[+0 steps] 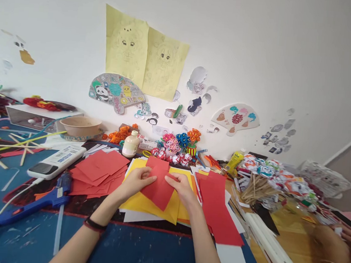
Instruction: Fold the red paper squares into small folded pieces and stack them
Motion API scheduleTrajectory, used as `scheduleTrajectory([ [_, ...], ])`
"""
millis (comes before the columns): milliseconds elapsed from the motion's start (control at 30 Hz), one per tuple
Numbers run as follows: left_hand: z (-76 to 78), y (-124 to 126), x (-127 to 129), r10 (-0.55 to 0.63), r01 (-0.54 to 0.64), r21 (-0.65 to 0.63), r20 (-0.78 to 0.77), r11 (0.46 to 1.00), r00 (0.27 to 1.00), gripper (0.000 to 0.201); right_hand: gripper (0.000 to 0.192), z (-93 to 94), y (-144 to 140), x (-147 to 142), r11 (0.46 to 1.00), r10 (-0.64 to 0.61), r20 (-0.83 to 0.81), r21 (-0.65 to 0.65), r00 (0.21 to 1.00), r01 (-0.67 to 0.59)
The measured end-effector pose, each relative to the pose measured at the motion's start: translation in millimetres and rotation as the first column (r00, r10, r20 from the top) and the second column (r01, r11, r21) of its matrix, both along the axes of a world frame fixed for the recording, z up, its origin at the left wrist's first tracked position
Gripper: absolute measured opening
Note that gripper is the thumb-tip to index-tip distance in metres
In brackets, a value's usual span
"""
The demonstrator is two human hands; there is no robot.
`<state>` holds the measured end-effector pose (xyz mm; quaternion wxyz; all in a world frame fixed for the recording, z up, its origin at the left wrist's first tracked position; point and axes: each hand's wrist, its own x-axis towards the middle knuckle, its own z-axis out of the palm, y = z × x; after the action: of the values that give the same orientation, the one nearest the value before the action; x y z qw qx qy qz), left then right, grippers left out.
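My left hand [136, 181] and my right hand [182, 188] both pinch a red square of paper [159, 185] held over a stack of yellow sheets [153, 205]. The left hand grips its left edge, the right hand its right edge. A pile of red squares [98, 172] lies to the left, and red strips of paper [219, 207] lie to the right. A dark band sits on my left wrist.
A blue glue gun [38, 201] and a white remote [56, 161] lie at the left. A small bottle [130, 144], paper flowers [178, 146], a bowl [80, 126] and wooden sticks [258, 188] stand behind. Another person's arm [333, 251] rests at the right.
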<state>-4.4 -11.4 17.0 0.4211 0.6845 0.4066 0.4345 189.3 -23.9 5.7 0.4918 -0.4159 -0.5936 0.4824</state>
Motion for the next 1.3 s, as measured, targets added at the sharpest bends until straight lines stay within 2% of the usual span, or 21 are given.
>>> scheduleTrajectory([
  [133, -1.8, -1, 3, 0.007, -0.005, 0.032, -0.07, 0.999, 0.998, 0.036, 0.033, 2.8, -4, 0, 0.997, 0.032, 0.152, 0.066, 0.988, -0.042],
  [367, -7.9, 4, 0, 0.006, -0.01, -0.058, -0.065, 0.998, 0.998, 0.034, 0.026, 0.2, 0, 0, 0.989, 0.055, 0.189, 0.125, 0.98, -0.08],
  [567, -10.4, 6, 2, -0.037, 0.035, -0.026, -0.078, 0.999, 0.996, 0.025, 0.027, 4.2, -4, -4, 0.975, 0.104, 0.238, 0.169, 0.966, -0.147],
  [733, -12.2, 6, 6, 0.023, -0.015, 0.067, -0.12, 0.998, 0.992, 0.022, 0.035, -2.5, -1, -9, 0.98, 0.034, 0.224, 0.184, 0.974, -0.077],
  [967, -17.7, 7, 8, 0.083, -0.081, 0.102, -0.02, 0.992, 0.996, 0.021, 0.029, -14.9, 5, -13, 0.988, 0.043, 0.067, 0.143, 0.997, -0.053],
  [1200, -24.2, 11, 10, 0.096, -0.101, 0.085, 0.055, 0.991, 0.994, 0.027, 0.027, -16.6, 9, -10, 0.982, -0.05, 0.113, 0.188, 0.992, 0.028],
  [1300, -31.8, 16, 8, 0.126, -0.128, 0.07, 0.032, 0.989, 0.991, 0.032, 0.027, -21.2, 12, -7, 0.97, -0.119, 0.174, 0.232, 0.977, 0.077],
])
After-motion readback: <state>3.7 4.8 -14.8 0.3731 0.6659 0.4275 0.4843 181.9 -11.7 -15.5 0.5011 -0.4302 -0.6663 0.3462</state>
